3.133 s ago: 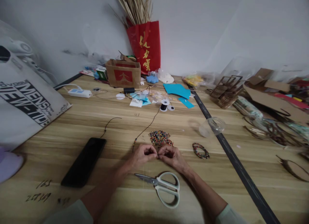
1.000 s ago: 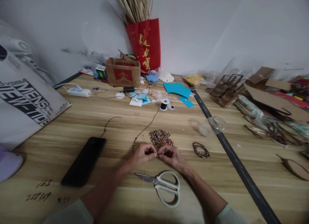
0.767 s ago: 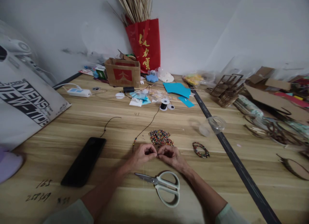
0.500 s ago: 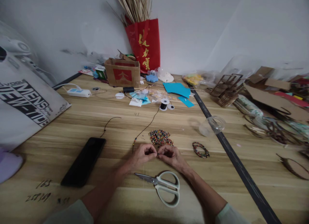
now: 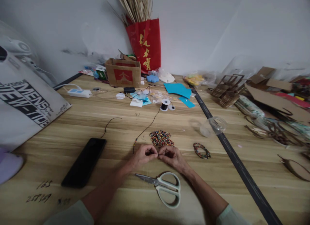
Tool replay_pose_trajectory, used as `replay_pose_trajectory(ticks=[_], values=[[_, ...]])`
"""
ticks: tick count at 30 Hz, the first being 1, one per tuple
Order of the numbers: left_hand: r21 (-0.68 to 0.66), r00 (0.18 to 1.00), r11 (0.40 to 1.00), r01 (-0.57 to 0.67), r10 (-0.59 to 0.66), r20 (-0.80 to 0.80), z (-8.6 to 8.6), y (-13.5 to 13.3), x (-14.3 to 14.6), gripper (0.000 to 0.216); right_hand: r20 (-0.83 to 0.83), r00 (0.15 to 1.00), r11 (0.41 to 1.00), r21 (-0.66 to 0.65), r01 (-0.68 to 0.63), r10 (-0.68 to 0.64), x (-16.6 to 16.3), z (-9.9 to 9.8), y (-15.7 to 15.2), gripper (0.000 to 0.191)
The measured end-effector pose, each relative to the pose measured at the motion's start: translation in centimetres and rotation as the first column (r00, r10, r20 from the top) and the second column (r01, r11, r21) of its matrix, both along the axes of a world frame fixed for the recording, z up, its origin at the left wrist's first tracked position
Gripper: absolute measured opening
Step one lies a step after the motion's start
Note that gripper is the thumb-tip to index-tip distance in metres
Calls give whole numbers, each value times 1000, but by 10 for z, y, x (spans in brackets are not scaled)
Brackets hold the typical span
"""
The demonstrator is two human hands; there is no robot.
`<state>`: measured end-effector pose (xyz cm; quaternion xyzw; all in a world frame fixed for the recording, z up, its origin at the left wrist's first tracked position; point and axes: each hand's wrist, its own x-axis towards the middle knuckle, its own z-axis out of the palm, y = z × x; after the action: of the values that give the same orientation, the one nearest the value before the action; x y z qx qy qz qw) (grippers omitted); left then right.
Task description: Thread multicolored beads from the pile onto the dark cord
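My left hand (image 5: 146,154) and my right hand (image 5: 170,156) meet fingertip to fingertip just in front of a pile of small multicoloured beads (image 5: 161,138). Each pinches at a tiny dark thing between them, too small to name. A black cord (image 5: 148,125) with a few beads threaded on it runs from a spool (image 5: 164,104) down to the left of my left hand, where its end is hard to follow. Scissors with pale green handles (image 5: 167,188) lie below my hands. Right of the pile rests a beaded bracelet (image 5: 201,150), coiled in loops.
A black phone (image 5: 84,162) and a short black cord (image 5: 106,128) lie at the left. A clear plastic jar (image 5: 213,126) is on its side at the right. Behind stand a cardboard box (image 5: 123,73), blue sheets (image 5: 178,90) and a red bag (image 5: 147,44).
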<state>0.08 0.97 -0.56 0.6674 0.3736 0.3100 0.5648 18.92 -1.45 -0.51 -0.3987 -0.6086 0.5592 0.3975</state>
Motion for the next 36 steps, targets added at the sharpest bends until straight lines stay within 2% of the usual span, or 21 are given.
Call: replay_pose_trajectory(ticks=[9, 15, 22, 36], values=[[-8, 1000, 1000, -6, 6, -2, -1, -1, 0, 16, -3, 1000, 1000, 7, -5, 5, 0, 2, 0, 32], [-100, 998, 995, 17, -10, 63, -6, 2, -2, 16, 31, 999, 999, 29, 19, -20, 0, 1, -1, 32], [-140, 996, 990, 25, -12, 90, -8, 4, -4, 20, 14, 1000, 1000, 7, 1, -1, 0, 4, -1, 30], [-93, 998, 996, 1, 5, 66, -4, 4, -3, 13, 13, 1000, 1000, -5, 2, -2, 1, 3, -1, 30]])
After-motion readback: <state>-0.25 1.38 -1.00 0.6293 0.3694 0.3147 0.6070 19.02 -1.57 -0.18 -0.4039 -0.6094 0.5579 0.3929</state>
